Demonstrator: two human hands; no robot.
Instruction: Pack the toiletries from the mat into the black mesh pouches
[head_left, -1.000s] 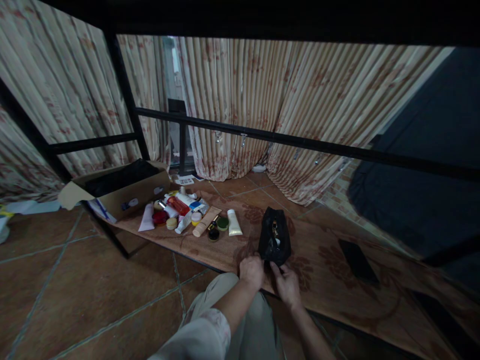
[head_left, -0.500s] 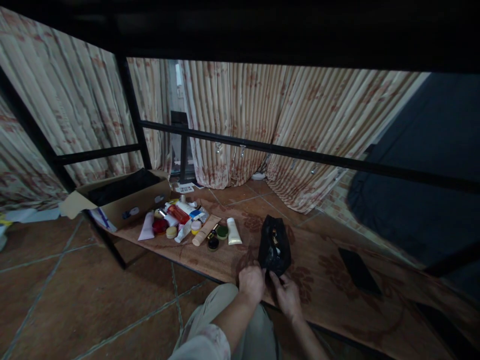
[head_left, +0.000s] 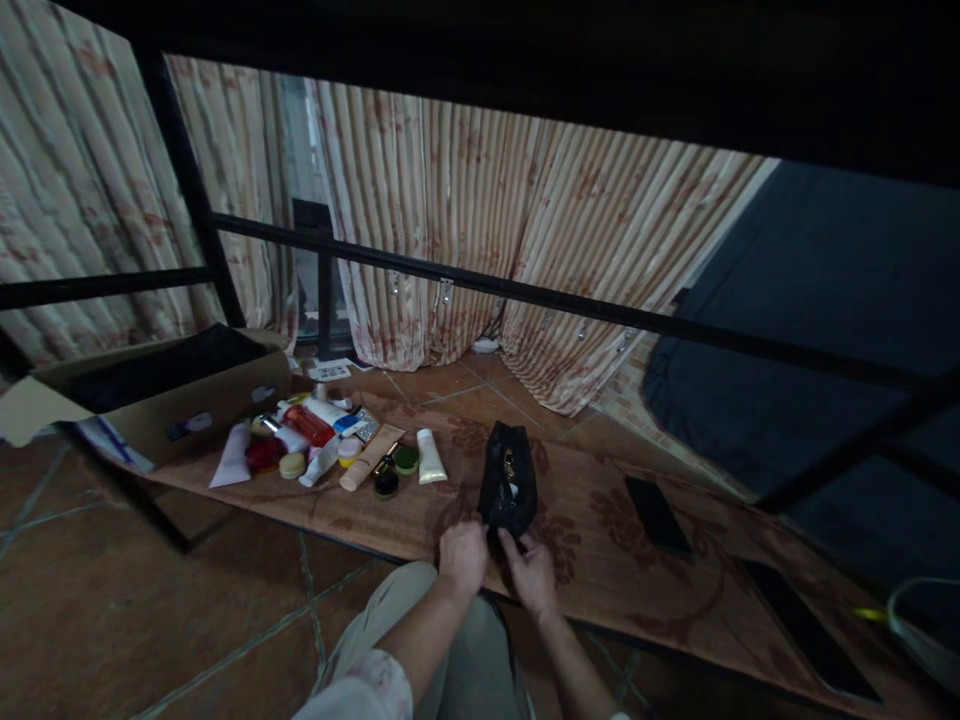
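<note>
A small black pouch (head_left: 514, 505) stands on the cloth-covered low shelf, its top gaping, with gold and pale bits showing inside. My left hand (head_left: 463, 556) is closed at the near left corner of the pouch, fingers curled in. On the near right corner, my right hand (head_left: 531, 578) pinches the pouch's edge with thumb and fingers. Left of the pouch lies a white tube (head_left: 431, 458) with a gold cap. Beside it are a green-lidded jar (head_left: 406, 460), a black round jar (head_left: 386, 484) and a beige tube (head_left: 371, 459).
More cosmetics, including a red bottle (head_left: 309, 425) and a lilac tube (head_left: 233, 455), lie near an open cardboard box (head_left: 225, 405) at left. Two dark flat panels, one a black slab (head_left: 658, 514), lie to the right. A black metal rail (head_left: 420, 267) crosses behind, before curtains (head_left: 480, 190).
The view has turned to the right, so everything sits further left and a pale round-rimmed object shows at far right. Both hands stay at the pouch's near end.
</note>
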